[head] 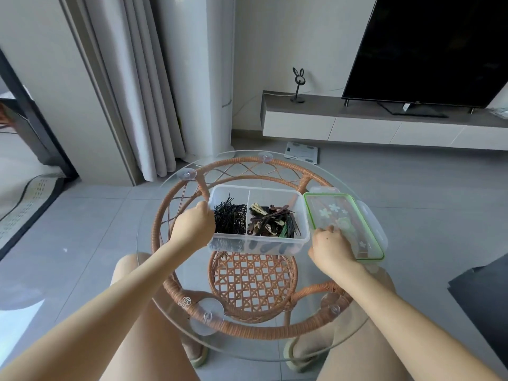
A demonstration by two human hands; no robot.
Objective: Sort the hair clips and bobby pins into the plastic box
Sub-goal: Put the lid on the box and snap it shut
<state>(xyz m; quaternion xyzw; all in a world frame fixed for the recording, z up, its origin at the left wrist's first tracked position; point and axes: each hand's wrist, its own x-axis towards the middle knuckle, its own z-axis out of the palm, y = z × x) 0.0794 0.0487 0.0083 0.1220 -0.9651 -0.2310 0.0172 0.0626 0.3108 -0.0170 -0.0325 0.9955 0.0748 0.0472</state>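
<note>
Bobby pins (229,222) fill the box's (275,191) left compartment, hair clips (272,224) its right. Fingers of the left hand (192,229) grasp the box's left wall; those of the right hand (331,250) grasp the lid (346,215) just right of it.

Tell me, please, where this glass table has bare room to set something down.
The widest bare patch is the near half of the round glass tabletop, between the clear divided plastic box and the near rim. A narrower strip lies beyond the box. The middle is crowded: box and green-rimmed clear lid side by side, left hand and right hand on them.
</note>
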